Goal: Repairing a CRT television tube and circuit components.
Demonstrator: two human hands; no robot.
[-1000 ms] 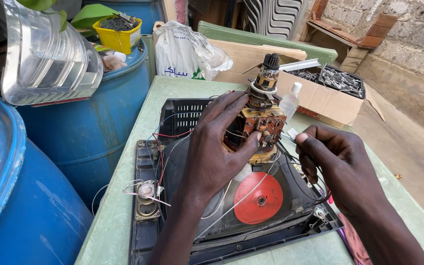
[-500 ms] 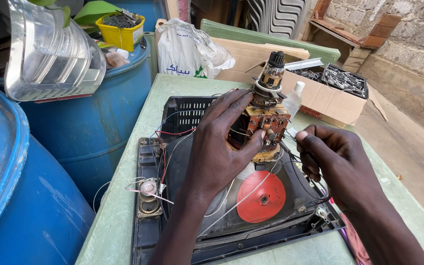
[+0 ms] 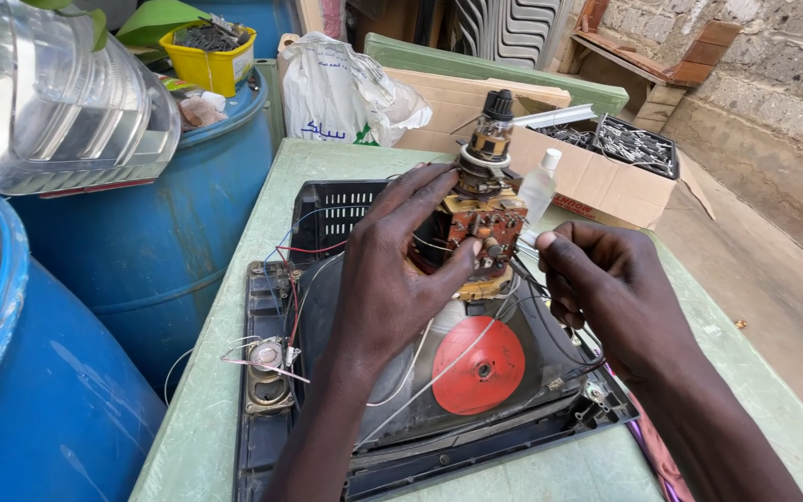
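Note:
An opened black television chassis point(image 3: 327, 209) lies face down on a green table point(image 3: 216, 390), its picture tube showing a red disc point(image 3: 478, 364). The tube neck point(image 3: 487, 200) stands upright, wrapped in a copper yoke and a small circuit board. My left hand point(image 3: 392, 279) grips that neck assembly with thumb and fingers. My right hand point(image 3: 606, 297) sits just right of it, fingertips pinched on a thin wire or small part next to the board. A small speaker point(image 3: 267, 358) with loose wires lies at the chassis's left edge.
Two blue drums point(image 3: 155, 242) crowd the table's left side, one bearing a clear plastic cover point(image 3: 62, 112) and a yellow tub point(image 3: 208, 51). Behind the chassis stand a white plastic bag point(image 3: 332, 88), a small clear bottle point(image 3: 539, 186) and a cardboard box of metal parts point(image 3: 606, 153).
Both hands stay on the tube neck. My left fingers have shifted slightly on the circuit board, and the view has moved a little closer.

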